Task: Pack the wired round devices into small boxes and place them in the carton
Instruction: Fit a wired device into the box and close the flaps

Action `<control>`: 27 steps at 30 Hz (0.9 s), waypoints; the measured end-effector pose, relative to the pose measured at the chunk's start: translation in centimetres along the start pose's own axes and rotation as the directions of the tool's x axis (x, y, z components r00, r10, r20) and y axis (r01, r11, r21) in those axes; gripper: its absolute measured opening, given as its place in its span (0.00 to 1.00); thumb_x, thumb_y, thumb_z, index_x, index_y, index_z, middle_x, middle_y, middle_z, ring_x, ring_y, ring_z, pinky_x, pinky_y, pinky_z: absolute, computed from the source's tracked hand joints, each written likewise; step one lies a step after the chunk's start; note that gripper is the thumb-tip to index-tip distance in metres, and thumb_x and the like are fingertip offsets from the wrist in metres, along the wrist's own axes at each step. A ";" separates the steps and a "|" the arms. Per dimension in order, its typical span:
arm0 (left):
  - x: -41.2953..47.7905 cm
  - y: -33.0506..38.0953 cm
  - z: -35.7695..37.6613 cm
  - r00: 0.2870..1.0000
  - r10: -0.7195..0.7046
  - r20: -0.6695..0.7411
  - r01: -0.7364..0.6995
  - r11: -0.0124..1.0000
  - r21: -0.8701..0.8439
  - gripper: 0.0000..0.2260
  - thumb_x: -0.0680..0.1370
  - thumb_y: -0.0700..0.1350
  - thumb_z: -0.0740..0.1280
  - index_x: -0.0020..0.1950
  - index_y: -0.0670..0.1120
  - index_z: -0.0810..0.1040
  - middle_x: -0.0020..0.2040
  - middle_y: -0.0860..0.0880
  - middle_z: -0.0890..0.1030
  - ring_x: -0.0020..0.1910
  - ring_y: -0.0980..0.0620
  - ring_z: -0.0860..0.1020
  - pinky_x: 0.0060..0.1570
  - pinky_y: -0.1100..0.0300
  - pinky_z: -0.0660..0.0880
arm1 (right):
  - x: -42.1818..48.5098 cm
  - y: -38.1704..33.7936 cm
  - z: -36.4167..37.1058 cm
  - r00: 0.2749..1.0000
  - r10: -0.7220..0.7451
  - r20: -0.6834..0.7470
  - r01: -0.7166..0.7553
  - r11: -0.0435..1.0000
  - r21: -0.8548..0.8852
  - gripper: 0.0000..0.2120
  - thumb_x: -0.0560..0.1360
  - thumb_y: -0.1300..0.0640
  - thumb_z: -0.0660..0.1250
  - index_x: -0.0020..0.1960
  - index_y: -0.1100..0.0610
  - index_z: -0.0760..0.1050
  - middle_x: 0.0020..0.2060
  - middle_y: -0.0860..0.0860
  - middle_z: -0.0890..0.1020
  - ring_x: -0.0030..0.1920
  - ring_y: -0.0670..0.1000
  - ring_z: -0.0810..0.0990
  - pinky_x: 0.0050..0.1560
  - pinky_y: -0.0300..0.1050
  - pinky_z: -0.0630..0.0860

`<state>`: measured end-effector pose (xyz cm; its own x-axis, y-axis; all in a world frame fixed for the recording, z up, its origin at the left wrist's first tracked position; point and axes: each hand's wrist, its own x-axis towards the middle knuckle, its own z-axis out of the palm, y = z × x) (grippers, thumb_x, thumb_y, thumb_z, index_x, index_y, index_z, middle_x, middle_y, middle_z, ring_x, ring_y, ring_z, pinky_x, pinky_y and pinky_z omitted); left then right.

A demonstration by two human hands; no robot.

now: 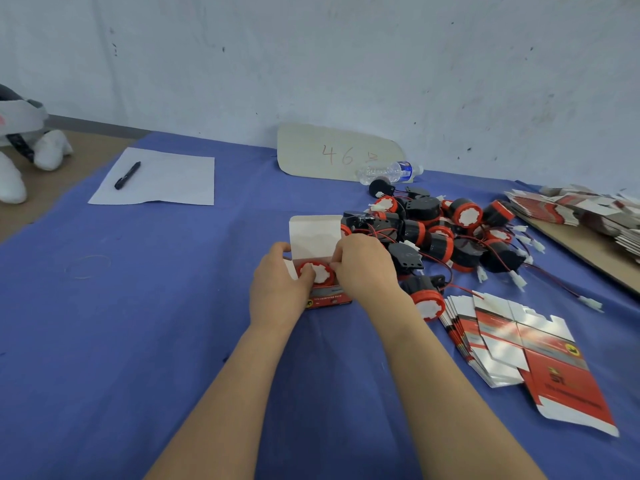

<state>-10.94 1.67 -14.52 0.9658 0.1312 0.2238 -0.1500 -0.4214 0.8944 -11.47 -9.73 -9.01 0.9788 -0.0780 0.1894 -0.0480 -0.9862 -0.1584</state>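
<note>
- left hand (277, 289): fingers curled round the left side of the small box (327, 297), one fingertip on the device face; too hard a squeeze likely buckles the card wall
- small box stands mid-table on the blue cloth (173, 306) with its lid flap (315, 233) upright and open; the wired round device (320, 271) sits in the mouth, red-and-white face up, and looks not fully seated, so the flap may not tuck
- its wire isn't visible; a loop left over the rim would get pinched on closing
- right hand (363, 268): fingers curled over the box's right top edge, closed grip on it; the wrist is just beside the heap, so a pull-back could knock a unit
- pile of devices (450, 233) right of the box, leads tangled; lifting one probably drags its neighbours
- flat boxes (485, 341) near right, fanned; a loose lead lies close to their far edge and could snag
- carton not in view, so I can't tell where the packed box goes
</note>
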 end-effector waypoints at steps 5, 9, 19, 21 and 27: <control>-0.1 -0.1 0.1 1.000 -0.001 -0.002 0.001 1.000 -0.009 0.19 0.75 0.45 0.67 0.65 0.47 0.70 0.55 0.50 0.77 0.49 0.52 0.74 0.42 0.59 0.71 | 0.2 0.1 -0.4 0.998 -0.006 0.058 0.012 0.995 -0.099 0.10 0.76 0.63 0.62 0.56 0.59 0.78 0.53 0.56 0.79 0.55 0.57 0.73 0.48 0.46 0.70; -0.2 0.0 0.1 1.000 -0.002 -0.012 0.001 1.000 -0.026 0.16 0.75 0.44 0.67 0.61 0.48 0.71 0.51 0.52 0.76 0.45 0.53 0.75 0.34 0.63 0.70 | 0.1 0.6 -0.7 0.982 -0.005 0.188 -0.002 0.999 0.037 0.03 0.74 0.66 0.60 0.41 0.60 0.69 0.31 0.54 0.72 0.33 0.53 0.70 0.37 0.44 0.70; -0.3 0.3 -0.1 1.000 0.000 0.000 0.000 1.000 -0.020 0.16 0.75 0.44 0.67 0.62 0.48 0.71 0.51 0.53 0.75 0.48 0.52 0.76 0.39 0.58 0.74 | -0.3 0.9 -1.3 0.981 -0.058 0.184 0.035 0.992 0.125 0.10 0.79 0.60 0.62 0.43 0.62 0.78 0.46 0.59 0.79 0.43 0.56 0.76 0.43 0.45 0.73; -0.2 0.3 -0.1 1.000 0.007 -0.005 -0.007 1.000 -0.022 0.15 0.75 0.44 0.67 0.61 0.47 0.71 0.51 0.53 0.75 0.48 0.52 0.75 0.40 0.58 0.74 | -0.4 1.0 -1.1 0.988 -0.052 0.146 0.031 0.990 0.141 0.10 0.79 0.60 0.62 0.49 0.62 0.81 0.59 0.58 0.79 0.50 0.56 0.79 0.48 0.47 0.77; -0.2 0.3 0.0 1.000 0.004 -0.010 -0.004 1.000 -0.019 0.14 0.75 0.45 0.67 0.60 0.48 0.71 0.51 0.53 0.75 0.47 0.52 0.75 0.38 0.59 0.73 | -0.8 1.6 -1.3 0.981 -0.115 0.156 0.075 0.968 0.241 0.09 0.77 0.54 0.66 0.49 0.58 0.82 0.66 0.58 0.74 0.39 0.46 0.74 0.42 0.45 0.73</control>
<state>-11.17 1.56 -14.27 0.9630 0.1389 0.2312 -0.1579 -0.4045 0.9008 -12.57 -11.40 -8.14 0.9968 0.0597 0.0528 0.0751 -0.9248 -0.3729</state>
